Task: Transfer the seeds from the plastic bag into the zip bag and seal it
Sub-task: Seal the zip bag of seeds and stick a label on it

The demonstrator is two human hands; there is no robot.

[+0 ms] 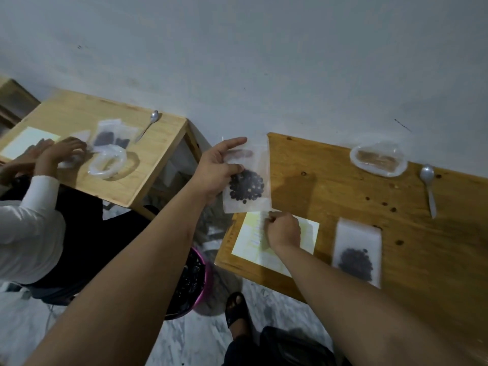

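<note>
From the head view, the seeds (246,186) look already moved: a dark cluster sits low in the zip bag (247,202), held up over the near-left edge of the desk (330,186). I'd judge sealing is what's left; whether the strip is pressed closed can't be made out. The left hand (214,173) pinches the bag's upper part, forefinger stretched along the top. The right hand (284,229), fingers curled, sits at the bag's lower corner above a paper sheet (309,233); I can't tell whether it grips.
</note>
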